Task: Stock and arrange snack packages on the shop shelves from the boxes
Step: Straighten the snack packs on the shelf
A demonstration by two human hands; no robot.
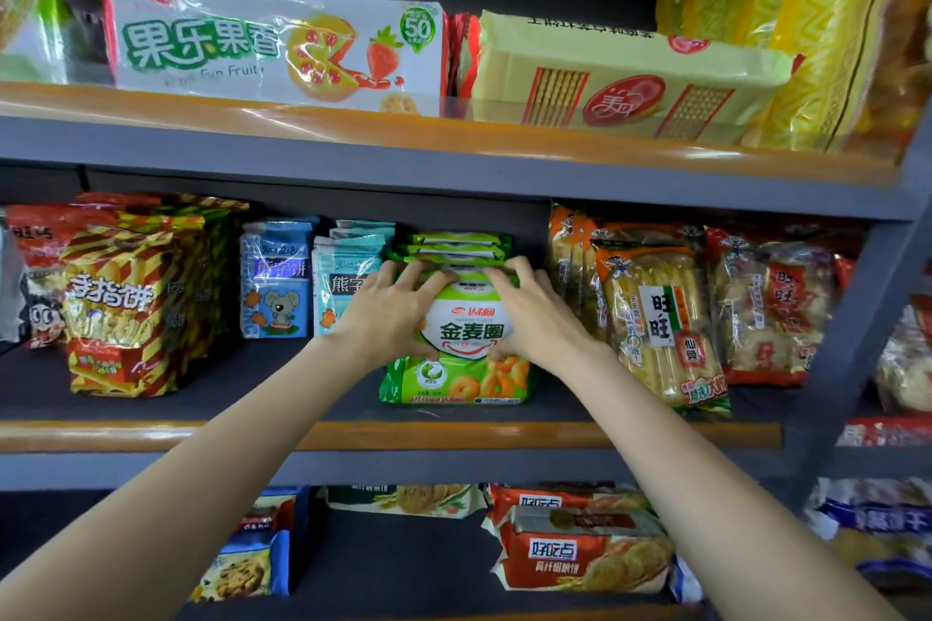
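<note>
A green and white snack package (466, 358) with ring biscuits printed on it stands upright at the front of the middle shelf (151, 434). My left hand (391, 313) grips its upper left side, fingers curled over the top edge. My right hand (529, 313) grips the upper right side the same way. Behind it stand several more green packages (456, 245) of the same kind in a row.
Pale blue bear-biscuit packs (275, 285) stand left of the green row and red-yellow striped bags (126, 313) further left. Rice-cracker bags (655, 318) stand to the right. The top shelf holds a white fruit-biscuit pack (272, 40) and a yellow cracker pack (620, 76). Orange biscuit packs (580, 550) lie below.
</note>
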